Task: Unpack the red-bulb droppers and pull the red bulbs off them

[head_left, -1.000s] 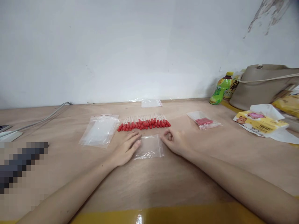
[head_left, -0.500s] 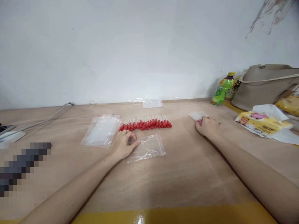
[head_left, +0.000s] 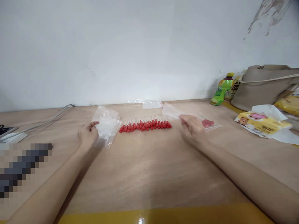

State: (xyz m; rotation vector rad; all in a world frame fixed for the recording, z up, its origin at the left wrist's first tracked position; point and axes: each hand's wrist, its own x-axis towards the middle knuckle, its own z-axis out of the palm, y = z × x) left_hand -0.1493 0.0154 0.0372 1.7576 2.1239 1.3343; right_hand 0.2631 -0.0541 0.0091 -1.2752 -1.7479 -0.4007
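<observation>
A row of red-tipped pale sticks lies across the middle of the table. Left of it, clear zip bags lie in a rumpled pile, and my left hand is at their near left side with thumb and fingers closed on the edge of a clear bag. My right hand, smeared by motion, pinches a thin whitish sheet raised to the right of the sticks; its exact kind is unclear. Just beyond that hand, a clear bag with red pieces rests on the table.
Another small zip bag lies by the wall. At right stand a green drink bottle, a grey-beige handbag and a yellow tissue pack. A grey cable runs along the left side.
My left hand has moved left to the pile, and the clear bag that lay in front of the sticks is no longer there. My right hand has moved left, lifting the whitish sheet and uncovering red pieces.
</observation>
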